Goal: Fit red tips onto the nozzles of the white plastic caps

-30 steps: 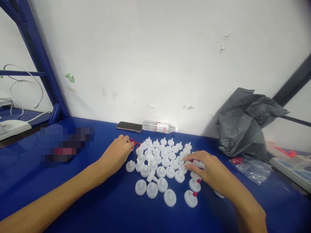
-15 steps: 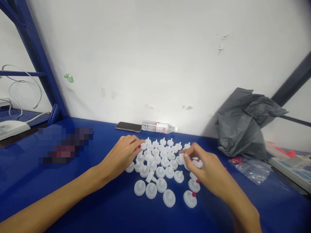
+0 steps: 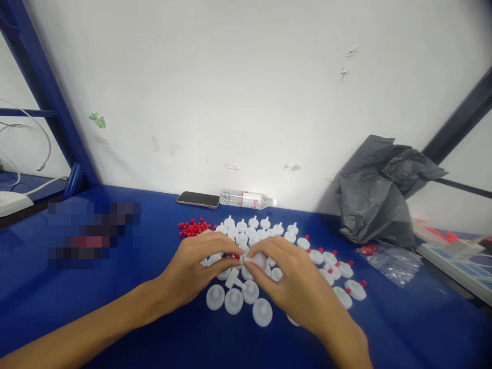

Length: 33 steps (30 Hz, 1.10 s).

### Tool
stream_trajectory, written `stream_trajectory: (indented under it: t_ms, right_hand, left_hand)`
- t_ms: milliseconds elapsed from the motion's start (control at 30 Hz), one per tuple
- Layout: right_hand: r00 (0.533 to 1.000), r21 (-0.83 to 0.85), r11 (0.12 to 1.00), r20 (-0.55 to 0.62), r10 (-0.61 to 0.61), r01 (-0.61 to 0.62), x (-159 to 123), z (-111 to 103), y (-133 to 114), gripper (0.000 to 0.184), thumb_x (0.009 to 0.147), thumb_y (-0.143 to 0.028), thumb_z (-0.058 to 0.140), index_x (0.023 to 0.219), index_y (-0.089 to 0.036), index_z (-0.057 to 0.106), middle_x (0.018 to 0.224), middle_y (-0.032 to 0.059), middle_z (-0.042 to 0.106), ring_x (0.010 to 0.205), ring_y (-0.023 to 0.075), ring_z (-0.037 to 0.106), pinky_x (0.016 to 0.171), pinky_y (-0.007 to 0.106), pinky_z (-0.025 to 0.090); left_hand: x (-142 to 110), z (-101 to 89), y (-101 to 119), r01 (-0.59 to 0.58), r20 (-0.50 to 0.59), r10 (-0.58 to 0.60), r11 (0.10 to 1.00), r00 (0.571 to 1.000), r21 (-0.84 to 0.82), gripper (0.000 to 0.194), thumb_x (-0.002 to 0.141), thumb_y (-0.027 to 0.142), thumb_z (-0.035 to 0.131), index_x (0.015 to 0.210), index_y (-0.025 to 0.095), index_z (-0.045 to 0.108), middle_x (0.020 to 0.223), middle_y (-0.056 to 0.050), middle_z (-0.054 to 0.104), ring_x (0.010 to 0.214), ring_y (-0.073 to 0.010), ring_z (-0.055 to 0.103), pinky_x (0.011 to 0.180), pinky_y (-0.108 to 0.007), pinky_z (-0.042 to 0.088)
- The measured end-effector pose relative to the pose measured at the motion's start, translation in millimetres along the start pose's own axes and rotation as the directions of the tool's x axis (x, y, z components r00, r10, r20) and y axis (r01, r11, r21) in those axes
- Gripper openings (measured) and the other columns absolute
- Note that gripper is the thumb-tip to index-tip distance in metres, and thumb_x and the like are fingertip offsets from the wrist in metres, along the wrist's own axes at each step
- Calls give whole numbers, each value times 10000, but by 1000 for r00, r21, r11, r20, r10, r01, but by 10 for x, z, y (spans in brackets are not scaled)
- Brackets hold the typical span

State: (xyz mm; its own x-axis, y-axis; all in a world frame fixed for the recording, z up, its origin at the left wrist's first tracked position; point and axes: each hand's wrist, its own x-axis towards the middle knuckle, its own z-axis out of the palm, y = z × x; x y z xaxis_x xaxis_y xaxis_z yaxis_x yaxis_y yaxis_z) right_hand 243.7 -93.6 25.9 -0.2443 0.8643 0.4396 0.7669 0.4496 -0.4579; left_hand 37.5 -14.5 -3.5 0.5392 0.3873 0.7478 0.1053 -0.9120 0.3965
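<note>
Reference point: the bottle (image 3: 246, 199), lying on its side at the back of the table. "In front" means on the wearer's side of it.

Grip: the left hand (image 3: 192, 264) has thumb and forefinger pinched narrowly on a red cap (image 3: 236, 256). The right hand (image 3: 295, 274) pinches a white disc (image 3: 260, 261), its stem turned toward the cap. Both pieces are straight in front of the bottle, above the discs there. Whether the cap is seated on the stem cannot be told; the fingers hide the joint.

Done: a smaller group of tipped discs (image 3: 355, 289), in front and to the right of the bottle, each with red at the stem end where visible.

Left: the larger part, by judgement. Bare discs (image 3: 262, 311) lie in front of the bottle, most of them crowded together, some hidden by the hands. Loose caps (image 3: 194, 228) form a pile in front and to the left of the bottle.

Unresolved: one disc under the right hand, in front and to the right of the bottle, shows only its edge; its condition cannot be told.
</note>
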Motion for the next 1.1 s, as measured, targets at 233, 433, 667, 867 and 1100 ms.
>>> stream_trajectory:
  t_ms: [233, 433, 667, 867, 1100]
  right_hand:
    - [995, -10, 995, -11, -94, 94, 6, 55, -23, 93, 934, -168, 617, 987, -237, 647, 947, 0, 679, 903, 178, 618, 802, 316, 484]
    - [986, -31, 986, -41, -164, 163, -2, 80, -28, 130, 918, -133, 613, 1003, -228, 639, 931, 3, 697, 866, 181, 635, 773, 314, 497]
    - [990, -103, 988, -65, -121, 114, -13, 95, -29, 201, 927, -186, 613, 1115, -256, 603, 917, 4, 721, 822, 191, 687, 751, 318, 512]
    - [990, -118, 987, -77, -115, 106, -15, 104, -15, 274, 951, -221, 590, 1217, -265, 541, 1052, 30, 726, 906, 210, 707, 789, 342, 550]
    - [993, -73, 991, -50, -111, 108, -53, 123, -12, 396, 944, -261, 637, 1304, -305, 479, 1178, 22, 696, 1010, 201, 695, 841, 331, 569]
  left_hand:
    - [-21, 7, 19, -7, 17, 8, 998, 1000, -60, 100, 893, 129, 676, 983, 164, 702, 888, -25, 722, 816, -116, 670, 763, -208, 544]
    - [-16, 20, 43, -2, 33, 4, 996, 999, -86, 44, 894, 154, 683, 937, 146, 690, 838, -28, 709, 766, -116, 662, 715, -211, 550]
    - [-12, -4, 57, -67, -28, 67, 998, 997, 0, 142, 874, 149, 707, 1012, 173, 730, 918, -20, 774, 841, -125, 727, 786, -195, 589]
    - [-17, -8, 77, -78, -45, 81, 995, 996, 60, 188, 896, 135, 677, 1072, 188, 718, 944, -8, 784, 836, -121, 738, 788, -195, 594]
    - [-21, -5, 97, 11, -36, -10, 999, 999, 41, 115, 894, 123, 669, 988, 174, 712, 885, 5, 769, 780, -103, 722, 742, -176, 566]
